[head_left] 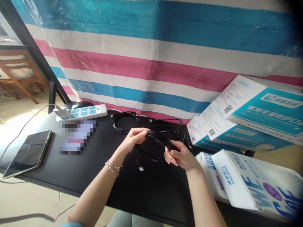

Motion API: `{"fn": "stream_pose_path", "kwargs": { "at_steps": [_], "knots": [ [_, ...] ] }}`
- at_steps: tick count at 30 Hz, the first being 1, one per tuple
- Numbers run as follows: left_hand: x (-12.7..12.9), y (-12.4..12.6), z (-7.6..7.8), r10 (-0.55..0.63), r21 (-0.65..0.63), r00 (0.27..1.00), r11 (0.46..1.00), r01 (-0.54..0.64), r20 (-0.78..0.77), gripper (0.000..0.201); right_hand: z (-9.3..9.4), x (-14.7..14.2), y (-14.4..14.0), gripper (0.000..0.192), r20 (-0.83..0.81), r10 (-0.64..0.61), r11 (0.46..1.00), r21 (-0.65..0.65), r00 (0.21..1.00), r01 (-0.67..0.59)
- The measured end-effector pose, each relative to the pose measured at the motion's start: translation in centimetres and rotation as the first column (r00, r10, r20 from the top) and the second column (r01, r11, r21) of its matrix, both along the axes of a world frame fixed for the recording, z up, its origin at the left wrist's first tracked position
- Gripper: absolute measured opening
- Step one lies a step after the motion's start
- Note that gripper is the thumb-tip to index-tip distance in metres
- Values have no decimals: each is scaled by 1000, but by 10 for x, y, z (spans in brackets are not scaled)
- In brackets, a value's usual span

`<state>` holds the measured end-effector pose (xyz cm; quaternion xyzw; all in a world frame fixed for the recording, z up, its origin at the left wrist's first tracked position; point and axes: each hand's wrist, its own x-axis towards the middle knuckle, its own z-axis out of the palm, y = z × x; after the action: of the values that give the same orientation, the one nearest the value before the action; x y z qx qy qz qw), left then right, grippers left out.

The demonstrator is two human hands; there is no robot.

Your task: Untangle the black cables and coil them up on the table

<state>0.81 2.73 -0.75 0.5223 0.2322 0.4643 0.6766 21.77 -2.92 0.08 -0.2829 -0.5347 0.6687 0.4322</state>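
Here, the left hand (134, 138) and right hand (181, 156) grip a coiled black cable (157, 135) over the black bench (151, 189). Striped sheeting (132, 47) rises behind, and a wooden chair (22, 81) stands at left

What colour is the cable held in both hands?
The cable is black, shown in the head view.

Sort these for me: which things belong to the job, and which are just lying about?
Belongs to the job:
cable, in left hand and right hand
probably left coil, right coil

Seemingly just lying about:
tablet
power strip
teal boxes
white boxes
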Motion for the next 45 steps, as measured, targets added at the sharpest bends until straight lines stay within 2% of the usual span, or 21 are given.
{"fn": "stream_pose_path", "kwargs": {
  "at_steps": [7, 10, 14, 18, 23, 27, 31, 34, 38, 45],
  "knots": [
    [4, 2, -4, 58, 11, 998, 998, -58, -7, 41, 1, -9, 1, 26, -134, -70, 984, -171, 988, 46],
    [5, 5, -7, 145, 39, 984, 989, -142, -104, 42, 1, -15, 2, 28, -179, -112, 969, -240, 977, 67],
    [7, 8, -12, 269, 121, 927, 962, -244, -260, 38, 1, -21, 4, 29, -213, -178, 945, -310, 961, 106],
    [7, 10, -14, 364, 189, 866, 930, -316, -344, 29, 0, -23, 3, 24, -185, -191, 951, -279, 964, 135],
    [6, 10, -12, 473, 200, 782, 881, -429, -407, 26, 0, -24, 1, 30, -112, -118, 973, -212, 987, 92],
    [8, 10, -12, 483, 164, 768, 873, -460, -421, 28, -1, -23, 0, 31, -150, -43, 982, -186, 988, 14],
    [11, 10, -15, 462, 103, 790, 881, -463, -402, 31, -1, -24, 0, 22, -211, -3, 983, -182, 977, -36],
    [11, 10, -16, 430, 54, 816, 894, -445, -387, 33, 0, -26, 1, 19, -261, -21, 974, -222, 965, -39],
    [12, 10, -15, 399, 13, 835, 904, -426, -378, 36, 2, -28, 1, 28, -285, -33, 967, -252, 958, -41],
    [13, 9, -16, 381, 32, 857, 918, -395, -346, 35, 0, -26, 2, 31, -302, -90, 954, -299, 949, -4]
  ]
}}
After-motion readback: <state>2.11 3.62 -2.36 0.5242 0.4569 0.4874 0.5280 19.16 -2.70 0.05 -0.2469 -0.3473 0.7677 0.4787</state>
